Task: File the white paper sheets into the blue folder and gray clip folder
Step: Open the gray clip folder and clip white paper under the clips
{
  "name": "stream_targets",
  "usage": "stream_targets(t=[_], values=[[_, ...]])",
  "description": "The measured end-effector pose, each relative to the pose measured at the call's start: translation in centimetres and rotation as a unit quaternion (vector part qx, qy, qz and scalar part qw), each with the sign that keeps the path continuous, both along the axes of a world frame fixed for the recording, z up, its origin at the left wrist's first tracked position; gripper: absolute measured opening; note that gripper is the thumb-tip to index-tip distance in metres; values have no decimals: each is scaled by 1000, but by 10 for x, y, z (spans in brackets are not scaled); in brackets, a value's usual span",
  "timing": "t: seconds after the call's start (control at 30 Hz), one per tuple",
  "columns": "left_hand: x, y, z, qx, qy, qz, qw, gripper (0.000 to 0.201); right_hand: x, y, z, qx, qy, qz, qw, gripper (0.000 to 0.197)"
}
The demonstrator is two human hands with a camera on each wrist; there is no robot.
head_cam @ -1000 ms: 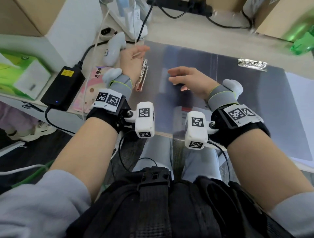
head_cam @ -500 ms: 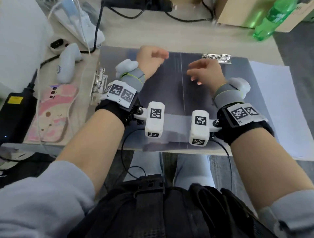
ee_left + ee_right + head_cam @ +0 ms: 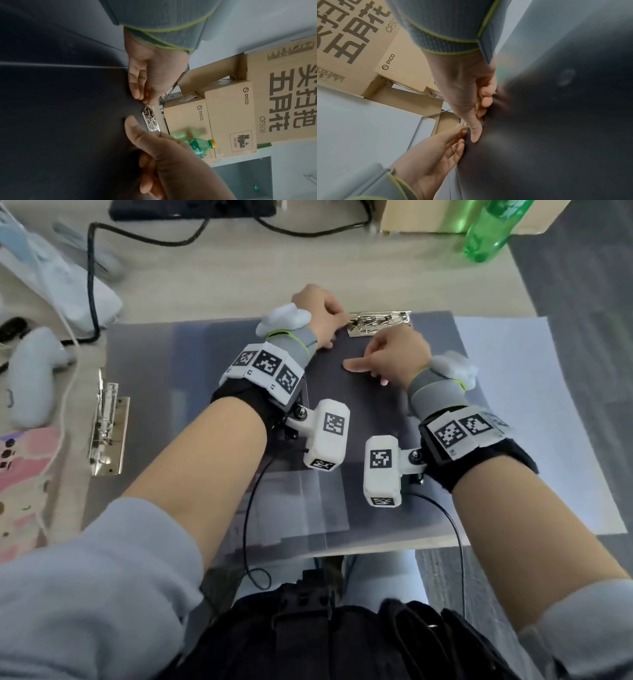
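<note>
The gray clip folder (image 3: 376,405) lies open on the desk, with a metal clip (image 3: 378,322) at its far edge. My left hand (image 3: 320,313) pinches the clip's left end (image 3: 147,112) with its fingertips (image 3: 139,94). My right hand (image 3: 394,354) sits at the clip's right end, fingers curled, its thumb (image 3: 352,366) pressed flat on the folder (image 3: 556,121). White paper sheets (image 3: 531,412) lie flat just right of the folder, partly under it. No blue folder shows in any view.
A second metal clip (image 3: 106,422) sits on the folder's left edge. Further left are a white controller (image 3: 30,371), a pink case (image 3: 24,474) and a black cable (image 3: 90,285). A green bottle (image 3: 493,231) and cardboard boxes (image 3: 231,115) stand behind.
My left hand has moved right, from beside the side clip to the far clip. My right hand has moved up to that clip too. My head has turned right.
</note>
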State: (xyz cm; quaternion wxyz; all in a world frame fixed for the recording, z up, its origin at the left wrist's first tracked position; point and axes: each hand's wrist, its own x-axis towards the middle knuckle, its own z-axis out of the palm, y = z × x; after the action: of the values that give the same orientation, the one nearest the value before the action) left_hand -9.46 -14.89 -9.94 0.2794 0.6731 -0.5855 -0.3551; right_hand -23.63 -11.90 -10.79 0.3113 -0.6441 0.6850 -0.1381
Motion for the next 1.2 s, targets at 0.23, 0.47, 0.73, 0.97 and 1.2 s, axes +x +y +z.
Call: stream_targets(t=[0.23, 0.47, 0.73, 0.97, 1.2], values=[[-2, -15, 2, -5, -39, -28, 999, 23, -6, -8, -5, 22, -66, 7, 998, 40], [-12, -21, 1, 6, -144, -41, 989, 29, -6, -8, -10, 16, -77, 8, 997, 42], [-17, -20, 0, -6, -174, -65, 983, 35, -6, -7, -13, 5, -71, 9, 997, 43], [-14, -21, 15, -26, -86, -72, 993, 33, -7, -5, -11, -11, -63, 15, 998, 43], [-39, -23, 37, 2, 44, -198, 979, 25, -9, 0, -6, -15, -56, 17, 998, 36]])
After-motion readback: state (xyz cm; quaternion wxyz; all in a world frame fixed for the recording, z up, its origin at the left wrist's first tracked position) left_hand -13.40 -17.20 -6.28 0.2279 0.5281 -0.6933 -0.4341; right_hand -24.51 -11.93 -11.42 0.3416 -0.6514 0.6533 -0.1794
